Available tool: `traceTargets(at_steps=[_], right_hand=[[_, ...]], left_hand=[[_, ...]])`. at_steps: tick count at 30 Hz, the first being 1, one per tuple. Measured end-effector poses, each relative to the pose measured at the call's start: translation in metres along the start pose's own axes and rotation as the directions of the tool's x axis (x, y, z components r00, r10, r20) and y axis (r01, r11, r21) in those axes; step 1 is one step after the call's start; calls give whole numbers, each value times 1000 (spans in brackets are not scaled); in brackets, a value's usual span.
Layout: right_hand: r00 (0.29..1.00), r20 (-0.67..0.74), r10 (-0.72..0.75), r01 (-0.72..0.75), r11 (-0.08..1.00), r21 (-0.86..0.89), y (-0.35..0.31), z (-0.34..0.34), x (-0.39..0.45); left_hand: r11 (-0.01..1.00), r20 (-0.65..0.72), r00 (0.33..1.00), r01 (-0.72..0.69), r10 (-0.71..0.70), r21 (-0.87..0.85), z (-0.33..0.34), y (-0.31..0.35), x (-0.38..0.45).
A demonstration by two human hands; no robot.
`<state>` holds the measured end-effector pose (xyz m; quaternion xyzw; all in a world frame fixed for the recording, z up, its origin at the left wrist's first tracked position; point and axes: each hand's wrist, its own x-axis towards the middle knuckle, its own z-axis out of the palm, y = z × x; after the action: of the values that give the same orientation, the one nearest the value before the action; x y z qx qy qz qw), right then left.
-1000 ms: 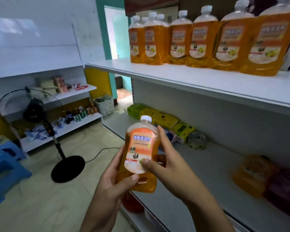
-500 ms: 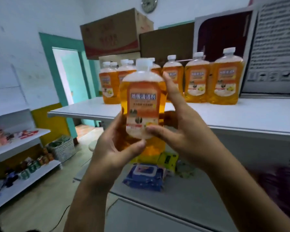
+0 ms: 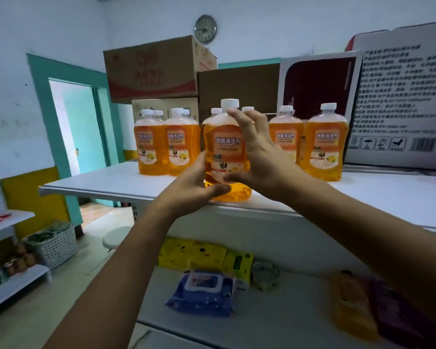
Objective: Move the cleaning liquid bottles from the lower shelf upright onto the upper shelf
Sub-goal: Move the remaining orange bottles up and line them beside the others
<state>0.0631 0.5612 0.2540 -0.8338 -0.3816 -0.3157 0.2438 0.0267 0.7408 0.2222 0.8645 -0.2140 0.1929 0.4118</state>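
The bottle (image 3: pixel 225 149) stands upright on the upper shelf (image 3: pixel 106 181), near its front edge, between the two hands. It is clear plastic filled with orange liquid, with a white screw cap and an orange and white label bearing Chinese characters and a small yellow picture low down. The left hand (image 3: pixel 195 187) cups its lower left side, thumb curled under the front of the base. The right hand (image 3: pixel 259 157) grips its right side, fingers spread up to the shoulder just under the cap and thumb pressed on the lower label.

Largest first, past the hands at the back of the shelf: four cartons can be counted, a white printed carton (image 3: pixel 400 102) far right of the right hand, a maroon-faced one beside it, a plain brown one straight behind the held bottle and a red-printed box (image 3: pixel 156 69) stacked up to the left; a further box under that one is partly hidden.

Eight more bottles (image 3: pixel 325 144) of the same kind show in a row behind the hands: four left of the left hand, two caps peeking behind the held bottle, two right of the right hand.

Below the forearms, on the lower shelf (image 3: pixel 275 321), lie one blue wipes pack (image 3: pixel 204 293), yellow packets, and one blurred orange bottle (image 3: pixel 353 306) on its side under the right forearm. One clock (image 3: pixel 205 28) hangs high above the hands.
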Motion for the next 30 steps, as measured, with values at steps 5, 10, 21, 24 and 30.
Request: traceTargets(at_steps=[5, 10, 21, 24, 30], right_hand=[[1000, 21, 8, -6, 997, -77, 8, 20, 34], [991, 54, 121, -112, 982, -155, 18, 52, 66], [979, 51, 196, -178, 954, -242, 44, 77, 93], [981, 87, 175, -130, 917, -377, 39, 65, 90], [978, 120, 171, -183, 979, 91, 3, -7, 27]], left_hand=[[968, -141, 987, 105, -73, 230, -5, -24, 10], [879, -246, 951, 275, -189, 388, -2, -36, 11], [844, -271, 941, 308, -202, 439, -6, -42, 12], [870, -289, 941, 285, -175, 402, -4, -41, 7], [992, -462, 878, 120, -129, -49, -9, -30, -21]])
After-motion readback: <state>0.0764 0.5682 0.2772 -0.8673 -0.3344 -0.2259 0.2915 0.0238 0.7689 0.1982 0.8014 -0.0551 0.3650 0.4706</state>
